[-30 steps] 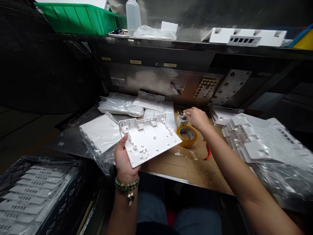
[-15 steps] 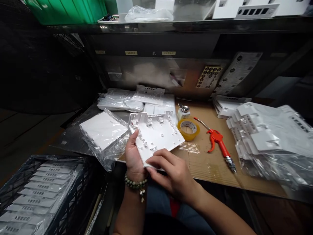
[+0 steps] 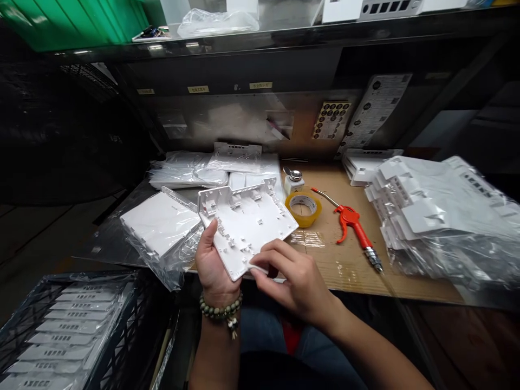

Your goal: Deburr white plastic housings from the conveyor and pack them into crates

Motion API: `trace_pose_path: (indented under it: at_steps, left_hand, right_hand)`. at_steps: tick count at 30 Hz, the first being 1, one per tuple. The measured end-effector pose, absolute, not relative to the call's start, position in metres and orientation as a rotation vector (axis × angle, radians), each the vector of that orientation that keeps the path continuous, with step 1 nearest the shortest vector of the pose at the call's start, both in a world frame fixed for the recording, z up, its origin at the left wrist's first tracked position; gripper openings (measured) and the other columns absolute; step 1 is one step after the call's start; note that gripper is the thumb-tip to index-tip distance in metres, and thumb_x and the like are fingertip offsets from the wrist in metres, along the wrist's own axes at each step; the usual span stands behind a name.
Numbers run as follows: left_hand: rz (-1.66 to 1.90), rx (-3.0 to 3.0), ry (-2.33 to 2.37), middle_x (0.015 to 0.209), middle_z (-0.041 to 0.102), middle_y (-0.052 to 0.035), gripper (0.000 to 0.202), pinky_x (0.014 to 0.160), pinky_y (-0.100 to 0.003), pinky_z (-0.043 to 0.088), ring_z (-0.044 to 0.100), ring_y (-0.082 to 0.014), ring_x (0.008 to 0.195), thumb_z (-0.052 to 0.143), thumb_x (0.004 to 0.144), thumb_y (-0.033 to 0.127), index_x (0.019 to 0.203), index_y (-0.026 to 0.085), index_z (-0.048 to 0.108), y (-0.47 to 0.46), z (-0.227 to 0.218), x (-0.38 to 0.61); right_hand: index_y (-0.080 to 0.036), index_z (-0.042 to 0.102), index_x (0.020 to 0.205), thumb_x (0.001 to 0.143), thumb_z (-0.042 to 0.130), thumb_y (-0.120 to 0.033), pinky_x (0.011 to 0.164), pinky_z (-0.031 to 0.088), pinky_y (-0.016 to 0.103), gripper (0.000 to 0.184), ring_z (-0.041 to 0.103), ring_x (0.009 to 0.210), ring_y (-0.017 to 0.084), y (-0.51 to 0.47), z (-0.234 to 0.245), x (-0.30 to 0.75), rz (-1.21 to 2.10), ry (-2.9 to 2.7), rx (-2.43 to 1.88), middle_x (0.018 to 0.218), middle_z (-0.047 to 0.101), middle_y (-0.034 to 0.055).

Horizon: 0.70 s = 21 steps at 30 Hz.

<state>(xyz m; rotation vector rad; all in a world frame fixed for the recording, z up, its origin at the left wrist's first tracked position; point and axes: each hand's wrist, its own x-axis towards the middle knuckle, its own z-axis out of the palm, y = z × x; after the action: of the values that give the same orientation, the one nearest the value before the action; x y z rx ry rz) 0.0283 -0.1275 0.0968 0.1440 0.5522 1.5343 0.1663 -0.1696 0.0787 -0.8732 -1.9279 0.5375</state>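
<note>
A white plastic housing shell (image 3: 252,225) is tilted up over the bench's front edge, its inner side with small clips and posts facing me. My left hand (image 3: 215,265) holds it from the left, thumb on the side wall and the other fingers hidden beneath. Pinching the near edge with thumb and fingertips is my right hand (image 3: 296,279); whether a small part is also between them I cannot make out. Just left of the shell lies a white panel in a clear bag (image 3: 160,222). A roll of yellow tape (image 3: 314,214) is close on the right.
A red air blow gun (image 3: 352,223) and a small pump bottle (image 3: 293,181) stand on the cardboard-covered bench (image 3: 325,271). Bagged white shells (image 3: 439,211) are piled at right. Lower left, a dark crate (image 3: 140,281) holds several bagged panels. A metal shelf (image 3: 284,40) spans above.
The camera view has shifted, so most things appear further left. My right fingers have moved a little rightward along the shell's near edge; the left hand keeps its hold.
</note>
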Motion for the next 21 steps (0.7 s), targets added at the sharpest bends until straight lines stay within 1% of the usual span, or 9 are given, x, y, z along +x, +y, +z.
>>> trace_pose_path:
  at_steps: [5,7,10,12,14,17,19,20,21]
  left_hand:
    - [1.525,0.132,0.597,0.122,0.077,-0.0149,0.047,0.119,-0.051,0.042,0.065,-0.0345,0.129,0.049,0.100,0.036,0.137,0.012,0.065,-0.129,0.098,0.034]
    - [1.571,0.120,0.621,0.122,0.077,-0.0128,0.045,0.120,-0.047,0.042,0.065,-0.0315,0.128,0.047,0.102,0.034,0.137,0.013,0.066,-0.130,0.098,0.029]
    - [1.635,0.127,0.604,0.130,0.074,-0.0047,0.041,0.120,-0.036,0.040,0.061,-0.0232,0.133,0.045,0.104,0.032,0.138,0.021,0.066,-0.130,0.093,0.013]
    - [1.657,0.171,0.611,0.137,0.070,-0.0004,0.037,0.119,-0.030,0.039,0.052,-0.0203,0.141,0.048,0.104,0.033,0.134,0.025,0.068,-0.130,0.087,-0.001]
    - [1.656,0.267,0.694,0.142,0.063,0.0051,0.037,0.116,-0.030,0.039,0.040,-0.0218,0.147,0.042,0.105,0.038,0.120,0.029,0.075,-0.130,0.081,-0.012]
    - [1.594,0.399,0.741,0.150,0.050,0.0145,0.054,0.106,-0.032,0.047,0.030,-0.0242,0.148,0.023,0.107,0.037,0.105,0.034,0.077,-0.133,0.073,-0.021]
    - [1.533,0.368,0.615,0.152,0.046,0.0161,0.046,0.108,-0.032,0.050,0.031,-0.0237,0.147,0.029,0.108,0.038,0.118,0.039,0.074,-0.135,0.070,-0.022]
    - [1.521,0.332,0.539,0.152,0.047,0.0154,0.037,0.110,-0.030,0.050,0.034,-0.0231,0.146,0.038,0.107,0.039,0.129,0.042,0.069,-0.136,0.069,-0.021]
    - [1.511,0.291,0.485,0.151,0.048,0.0148,0.037,0.110,-0.030,0.050,0.038,-0.0222,0.145,0.046,0.105,0.039,0.139,0.044,0.061,-0.136,0.068,-0.020]
  right_hand:
    - [-0.017,0.070,0.102,0.096,0.066,-0.020,0.067,0.054,0.024,0.008,0.067,0.077,0.014,-0.173,0.078,0.160,0.550,-1.928,-0.841,0.095,0.068,0.0058]
    - [-0.017,0.071,0.101,0.095,0.066,-0.018,0.068,0.054,0.025,0.007,0.067,0.076,0.014,-0.170,0.073,0.170,0.520,-1.928,-0.885,0.094,0.068,0.0053]
    - [-0.019,0.073,0.100,0.094,0.068,-0.017,0.071,0.055,0.027,0.008,0.067,0.080,0.015,-0.160,0.065,0.208,0.421,-1.768,-1.045,0.095,0.069,0.0048]
    - [-0.021,0.074,0.100,0.094,0.069,-0.018,0.072,0.055,0.028,0.008,0.067,0.082,0.016,-0.155,0.062,0.240,0.316,-1.560,-1.201,0.095,0.069,0.0044]
    - [-0.023,0.075,0.100,0.094,0.069,-0.020,0.072,0.056,0.029,0.008,0.065,0.083,0.016,-0.153,0.060,0.263,0.231,-1.400,-1.310,0.096,0.068,0.0042]
    - [-0.024,0.075,0.103,0.096,0.068,-0.021,0.073,0.056,0.030,0.011,0.065,0.083,0.016,-0.154,0.056,0.272,0.233,-1.439,-1.291,0.098,0.067,0.0044]
    - [-0.023,0.075,0.104,0.096,0.066,-0.019,0.072,0.056,0.030,0.012,0.064,0.080,0.015,-0.155,0.052,0.267,0.249,-1.531,-1.235,0.096,0.067,0.0043]
    - [-0.022,0.074,0.103,0.097,0.065,-0.018,0.071,0.056,0.029,0.012,0.064,0.077,0.014,-0.155,0.050,0.264,0.241,-1.552,-1.223,0.095,0.067,0.0042]
    - [-0.022,0.074,0.103,0.097,0.065,-0.018,0.070,0.056,0.029,0.012,0.064,0.076,0.014,-0.156,0.048,0.261,0.227,-1.556,-1.222,0.094,0.067,0.0041]
